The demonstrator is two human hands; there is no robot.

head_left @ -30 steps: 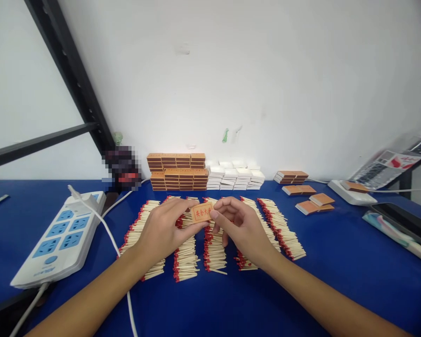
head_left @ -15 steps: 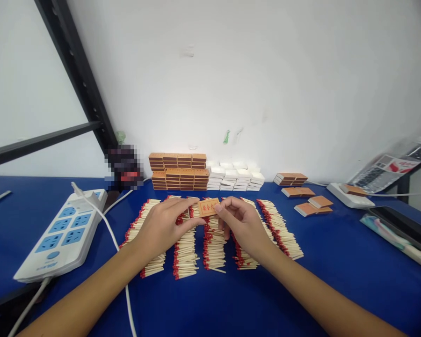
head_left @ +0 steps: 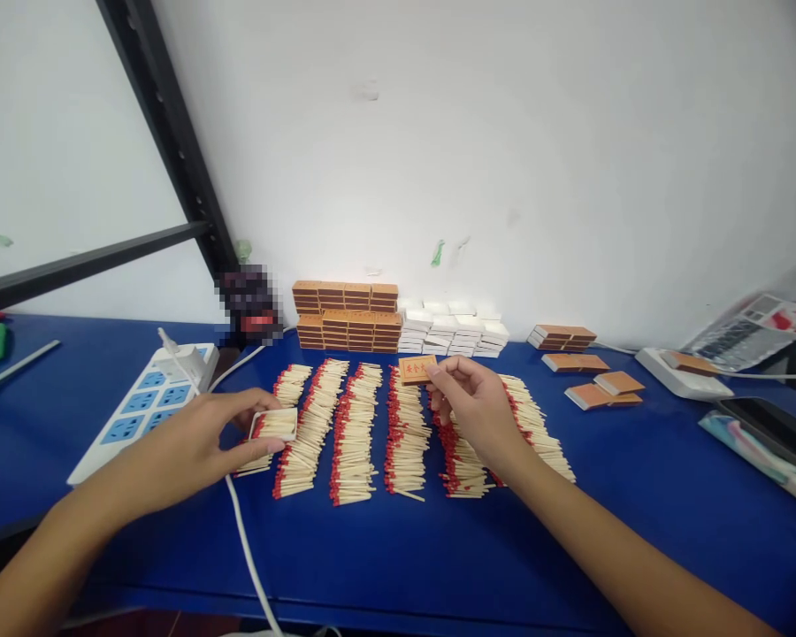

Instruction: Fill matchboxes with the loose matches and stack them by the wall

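Note:
My left hand (head_left: 222, 433) grips a white matchbox tray (head_left: 277, 425) by its sides; matches with red heads lie inside it. Between the thumb and fingers of my right hand (head_left: 474, 402) is an orange matchbox sleeve (head_left: 417, 370) with red lettering, held above the match rows. The tray and the sleeve are apart. Under and between my hands, matches (head_left: 355, 433) lie on the blue table in several long rows, mostly with red heads to the left. My right hand and forearm hide part of the rows on the right.
Against the wall stand stacked orange matchboxes (head_left: 348, 318) and white trays (head_left: 452, 327). More matchboxes (head_left: 603, 389) lie at the right, near a white power strip (head_left: 680, 376). A larger power strip (head_left: 146, 402) sits at left, its white cable (head_left: 245, 540) running down the table.
The tray has come out of the sleeve. My left hand has moved left with the tray, while my right hand keeps the sleeve slightly farther back. The view has shifted left.

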